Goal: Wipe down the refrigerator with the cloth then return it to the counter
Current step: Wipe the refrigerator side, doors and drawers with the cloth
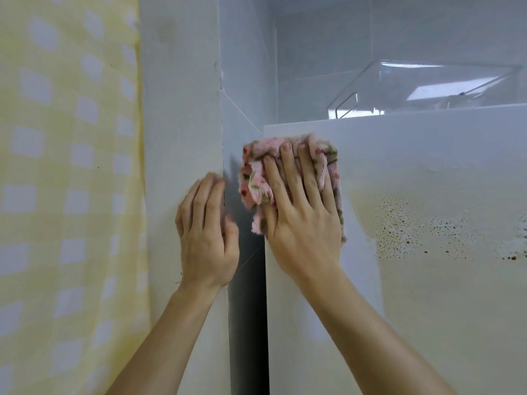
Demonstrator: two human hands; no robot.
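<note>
The curtain hangs on the far left, with a strip of wall beside it, then a dark gap, then the fridge. A clear bin sits on the fridge's top, back from the front edge.

The left hand rests on the wall's edge with fairly straight fingers and holds nothing. The right hand lies flat, fingers spread, pressing the cloth against the fridge's top left corner. It is pinned under the palm rather than gripped.

From where I stand, this corner looks clean enough. The work lies to the right, where brown specks dot a yellowed patch toward the right edge. I'd keep the palm flat, make overlapping passes from the top edge downward, and lean harder over the specks. The cloth overhangs the left edge, so bunch it in or it may snag in the gap.
</note>
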